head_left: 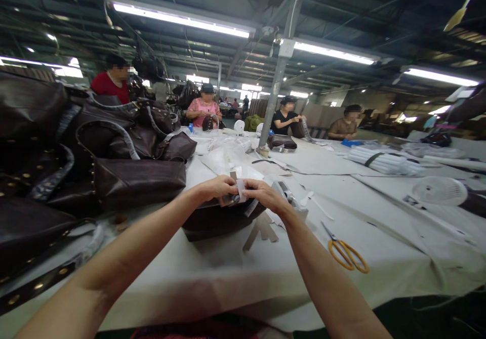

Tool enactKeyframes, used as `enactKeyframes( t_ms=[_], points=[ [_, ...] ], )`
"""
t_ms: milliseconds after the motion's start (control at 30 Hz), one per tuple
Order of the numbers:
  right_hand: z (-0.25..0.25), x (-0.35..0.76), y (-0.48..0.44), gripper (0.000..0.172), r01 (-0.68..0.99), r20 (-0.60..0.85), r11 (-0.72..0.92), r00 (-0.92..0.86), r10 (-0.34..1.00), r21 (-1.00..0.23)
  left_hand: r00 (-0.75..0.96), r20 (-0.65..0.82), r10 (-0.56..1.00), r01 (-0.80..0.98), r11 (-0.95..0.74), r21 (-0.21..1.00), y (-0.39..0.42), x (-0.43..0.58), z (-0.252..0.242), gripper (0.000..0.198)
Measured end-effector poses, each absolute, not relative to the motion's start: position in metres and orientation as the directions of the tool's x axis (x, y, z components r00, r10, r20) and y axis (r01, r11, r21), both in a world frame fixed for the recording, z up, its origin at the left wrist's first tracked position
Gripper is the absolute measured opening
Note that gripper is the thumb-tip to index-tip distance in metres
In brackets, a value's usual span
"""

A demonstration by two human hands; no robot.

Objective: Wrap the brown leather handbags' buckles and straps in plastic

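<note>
A dark brown leather bag [220, 221] lies on the table in front of me, and both my hands are together above it. Between them is a small whitish strip [240, 189]. My right hand [260, 192] pinches this strip from the right. My left hand [220, 187] is closed at its left side, by a grey-beige strip [233, 176] that sticks up; what exactly its fingers grip is too small to make out. Several grey-beige strips [261, 231] lie on the table beside the bag's right end.
Scissors with orange handles [347, 255] lie to the right on the white-covered table [304, 288]. Brown bags [140, 179] are piled at the left. A metal pole [279, 83], a white fan [438, 191] and wrapped white rolls [383, 162] stand or lie farther off. Several people work across the table.
</note>
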State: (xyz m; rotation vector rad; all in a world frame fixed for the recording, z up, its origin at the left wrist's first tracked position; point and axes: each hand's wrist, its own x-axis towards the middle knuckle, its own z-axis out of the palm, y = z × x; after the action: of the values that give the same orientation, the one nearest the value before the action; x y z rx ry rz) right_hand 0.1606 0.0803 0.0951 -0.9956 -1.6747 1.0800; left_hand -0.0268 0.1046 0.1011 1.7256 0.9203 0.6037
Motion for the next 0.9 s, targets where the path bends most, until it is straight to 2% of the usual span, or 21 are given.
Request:
enactKeyframes(
  t_ms=[100,367,733,900],
  points=[
    [0.088,0.162,0.081,0.008,0.159,0.242,0.317,-0.366,0.898,-0.935,0.583,0.003,0.813,0.327,-0.237,0.915,0.104,-0.028,0.102,0.018],
    [0.080,0.160,0.082,0.017,0.150,0.287,0.339,-0.288,0.913,-0.929,0.605,0.095,0.791,0.388,-0.397,0.832,0.108,-0.029,0.099,0.029],
    [0.072,0.158,0.087,0.014,0.174,0.311,0.353,-0.230,0.922,-0.919,0.548,0.176,0.818,0.303,-0.390,0.870,0.108,-0.030,0.096,0.026],
    [0.067,0.155,0.091,0.014,0.185,0.346,0.382,-0.201,0.917,-0.905,0.540,0.214,0.814,0.204,-0.373,0.905,0.107,-0.031,0.091,0.033]
  ],
)
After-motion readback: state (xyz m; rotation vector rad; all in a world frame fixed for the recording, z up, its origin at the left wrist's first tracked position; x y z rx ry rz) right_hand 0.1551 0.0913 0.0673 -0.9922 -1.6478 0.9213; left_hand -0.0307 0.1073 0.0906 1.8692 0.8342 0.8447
